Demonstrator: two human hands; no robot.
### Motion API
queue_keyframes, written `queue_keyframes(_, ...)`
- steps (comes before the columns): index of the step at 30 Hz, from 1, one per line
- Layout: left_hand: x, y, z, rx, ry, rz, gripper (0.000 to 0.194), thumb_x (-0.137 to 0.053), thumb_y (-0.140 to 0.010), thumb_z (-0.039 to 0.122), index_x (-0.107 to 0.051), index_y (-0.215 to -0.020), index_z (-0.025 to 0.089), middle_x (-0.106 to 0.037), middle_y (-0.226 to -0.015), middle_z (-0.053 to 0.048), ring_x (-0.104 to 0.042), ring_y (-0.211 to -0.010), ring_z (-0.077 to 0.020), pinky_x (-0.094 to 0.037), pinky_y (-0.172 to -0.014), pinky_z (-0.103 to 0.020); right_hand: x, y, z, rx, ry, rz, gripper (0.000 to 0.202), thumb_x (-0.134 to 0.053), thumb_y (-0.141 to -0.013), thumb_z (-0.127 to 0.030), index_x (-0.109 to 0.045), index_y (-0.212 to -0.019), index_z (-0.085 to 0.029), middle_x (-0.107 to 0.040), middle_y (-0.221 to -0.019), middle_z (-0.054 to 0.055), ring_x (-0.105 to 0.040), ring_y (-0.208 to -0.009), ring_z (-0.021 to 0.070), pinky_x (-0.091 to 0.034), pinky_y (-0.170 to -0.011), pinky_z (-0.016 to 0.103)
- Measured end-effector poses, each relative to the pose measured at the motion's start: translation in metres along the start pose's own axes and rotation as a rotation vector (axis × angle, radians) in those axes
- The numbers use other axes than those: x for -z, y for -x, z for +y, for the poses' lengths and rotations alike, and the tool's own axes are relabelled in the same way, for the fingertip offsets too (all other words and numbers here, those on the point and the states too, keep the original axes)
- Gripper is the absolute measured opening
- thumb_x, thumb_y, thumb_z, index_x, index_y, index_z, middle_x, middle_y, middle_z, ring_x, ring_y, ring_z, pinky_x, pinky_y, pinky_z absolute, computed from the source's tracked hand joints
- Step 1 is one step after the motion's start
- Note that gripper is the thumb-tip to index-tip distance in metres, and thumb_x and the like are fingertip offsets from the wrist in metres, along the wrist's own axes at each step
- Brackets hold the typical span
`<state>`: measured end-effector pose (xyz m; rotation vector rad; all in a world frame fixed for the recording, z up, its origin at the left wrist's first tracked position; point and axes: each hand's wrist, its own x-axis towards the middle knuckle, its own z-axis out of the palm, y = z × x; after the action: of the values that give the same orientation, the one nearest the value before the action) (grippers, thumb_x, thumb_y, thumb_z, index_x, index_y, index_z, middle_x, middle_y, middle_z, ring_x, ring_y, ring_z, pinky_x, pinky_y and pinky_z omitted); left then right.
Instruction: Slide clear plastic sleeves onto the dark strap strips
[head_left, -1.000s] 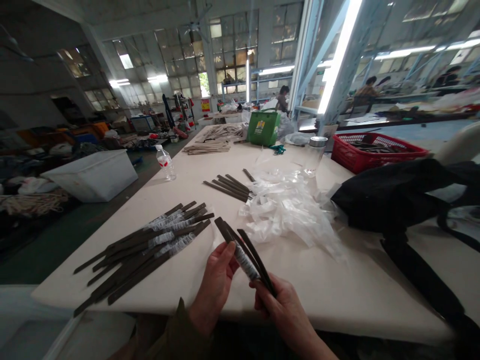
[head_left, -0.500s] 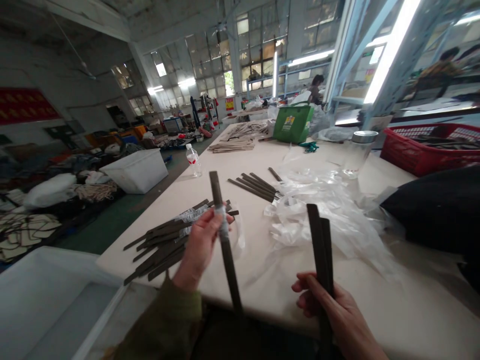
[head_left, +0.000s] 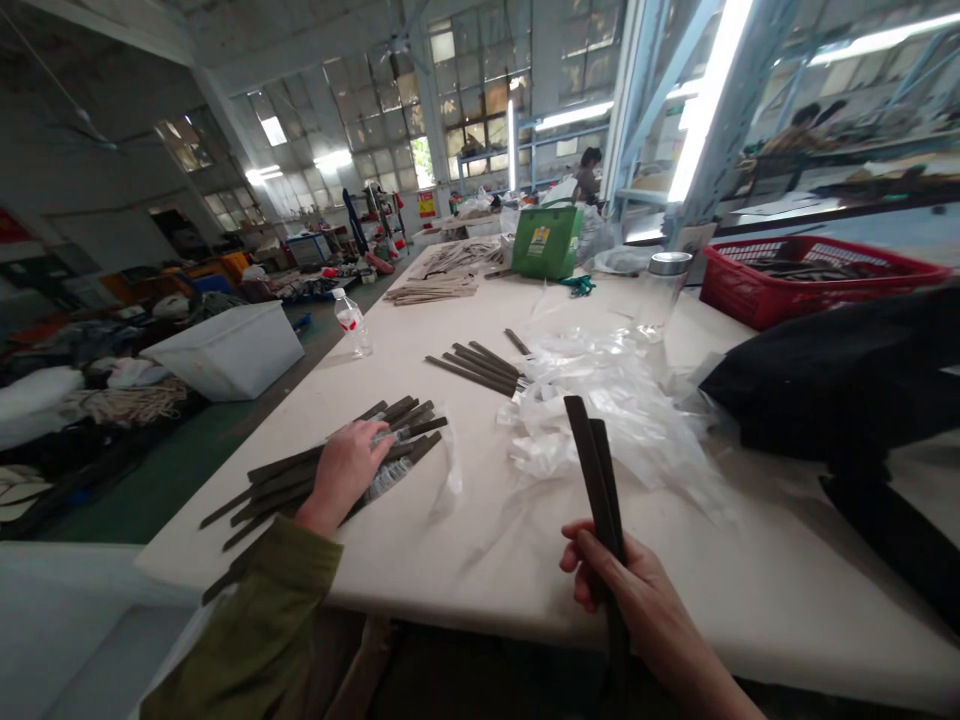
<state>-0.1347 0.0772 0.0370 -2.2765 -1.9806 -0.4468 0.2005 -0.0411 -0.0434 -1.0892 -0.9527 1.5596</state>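
worn on the head, looking forward and down along a long white table (head_left: 465, 560). close above the left hand (head_left: 346, 470) and right hand (head_left: 637, 600) at the near edge; far hall beyond. one view only.

Counter (head_left: 465, 560), white, long. On it: crumpled clear plastic wrap (head_left: 600, 400); water bottle (head_left: 352, 322) near the left edge; glass jar (head_left: 660, 290) with metal lid; green bag (head_left: 547, 240); red basket (head_left: 810, 280); black bag (head_left: 840, 380) at right. White bin (head_left: 225, 350) on the floor, left. A person (head_left: 587, 175) at the far end.
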Motion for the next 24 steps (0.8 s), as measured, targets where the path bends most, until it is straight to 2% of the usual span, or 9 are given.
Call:
queue_keyframes(2, -0.003, 0.015, 0.023, -0.019, 0.15, -0.068, 0.038, -0.048, -0.09, 0.051, -0.07, -0.094, 0.02, -0.071, -0.097, -0.008, -0.063, -0.091, -0.0234, -0.041, -0.082, -0.03, 0.0, 0.001, -0.001, 0.0, -0.001, -0.001, 0.053, -0.062, -0.083, -0.059, -0.053, -0.105, -0.011, -0.061, -0.08, 0.005, -0.055, -0.055, 0.0112, -0.044, -0.049, 0.024)
queue_keyframes(4, -0.007, 0.026, 0.044, -0.028, 0.249, -0.197, 0.041, -0.055, -0.083, 0.058, -0.072, -0.088, 0.021, -0.071, -0.087, -0.006, -0.063, -0.079, -0.0213, -0.038, -0.07, -0.029, -0.001, 0.001, -0.002, 0.003, 0.005, 0.0, 0.053, -0.062, -0.083, -0.059, -0.053, -0.105, -0.011, -0.06, -0.08, 0.005, -0.055, -0.055, 0.0111, -0.044, -0.049, 0.024)
queue_keyframes(6, -0.012, 0.031, 0.057, -0.049, 0.243, -0.28, 0.036, -0.06, -0.08, 0.053, -0.073, -0.082, 0.019, -0.07, -0.079, -0.007, -0.061, -0.071, -0.0205, -0.034, -0.064, -0.029, -0.001, 0.001, -0.001, 0.005, 0.012, 0.003, 0.053, -0.062, -0.084, -0.058, -0.053, -0.105, -0.011, -0.061, -0.081, 0.005, -0.055, -0.055, 0.0112, -0.044, -0.049, 0.024)
queue_keyframes(8, -0.019, 0.031, 0.062, -0.069, 0.199, -0.301, 0.03, -0.058, -0.082, 0.041, -0.072, -0.071, 0.017, -0.069, -0.072, -0.007, -0.058, -0.066, -0.0193, -0.03, -0.062, -0.03, -0.001, 0.0, 0.0, 0.011, 0.013, 0.003, 0.053, -0.062, -0.084, -0.058, -0.053, -0.105, -0.011, -0.061, -0.08, 0.005, -0.055, -0.055, 0.0112, -0.044, -0.049, 0.023)
queue_keyframes(10, -0.026, 0.029, 0.062, -0.041, 0.276, -0.314, 0.03, -0.053, -0.083, 0.033, -0.069, -0.064, 0.016, -0.066, -0.065, -0.006, -0.055, -0.063, -0.0176, -0.03, -0.061, -0.029, 0.0, 0.001, 0.0, 0.02, 0.005, -0.003, 0.054, -0.062, -0.083, -0.06, -0.053, -0.105, -0.011, -0.06, -0.08, 0.005, -0.055, -0.055, 0.0112, -0.044, -0.049, 0.023)
queue_keyframes(13, -0.031, 0.031, 0.068, 0.157, 0.861, -0.409, 0.028, -0.059, -0.08, 0.038, -0.07, -0.071, 0.013, -0.068, -0.072, -0.006, -0.058, -0.069, -0.0166, -0.04, -0.067, -0.027, -0.001, 0.001, 0.0, 0.035, 0.044, 0.005, 0.053, -0.06, -0.083, -0.06, -0.054, -0.103, -0.012, -0.061, -0.079, 0.004, -0.053, -0.051, 0.0092, -0.04, -0.045, 0.021)
queue_keyframes(16, -0.034, 0.043, 0.086, 0.407, 1.455, -0.452, 0.032, -0.073, -0.073, 0.043, -0.071, -0.083, 0.013, -0.071, -0.084, -0.008, -0.063, -0.077, -0.0156, -0.048, -0.073, -0.025, -0.008, -0.001, -0.002, 0.033, 0.115, 0.025, 0.054, -0.059, -0.083, -0.062, -0.056, -0.104, -0.012, -0.062, -0.079, 0.003, -0.043, -0.043, 0.0055, -0.038, -0.04, 0.021)
queue_keyframes(20, -0.039, 0.064, 0.115, 0.55, 1.739, -0.392, 0.033, -0.082, -0.067, 0.039, -0.07, -0.078, 0.01, -0.068, -0.076, -0.006, -0.061, -0.067, -0.0105, -0.05, -0.065, -0.02, -0.018, -0.002, -0.006, -0.012, 0.158, 0.004, 0.06, -0.053, -0.084, -0.067, -0.056, -0.107, -0.012, -0.064, -0.079, 0.004, -0.037, -0.042, 0.0058, -0.043, -0.041, 0.023)
queue_keyframes(24, -0.04, 0.069, 0.129, 0.71, 2.025, -0.277, 0.032, -0.088, -0.058, 0.028, -0.064, -0.07, 0.011, -0.064, -0.066, -0.001, -0.059, -0.059, -0.0093, -0.053, -0.061, -0.021, -0.018, 0.007, -0.006, 0.008, 0.252, -0.024, 0.069, -0.035, -0.088, -0.073, -0.055, -0.109, -0.011, -0.065, -0.078, 0.006, -0.038, -0.042, 0.0066, -0.038, -0.039, 0.021)
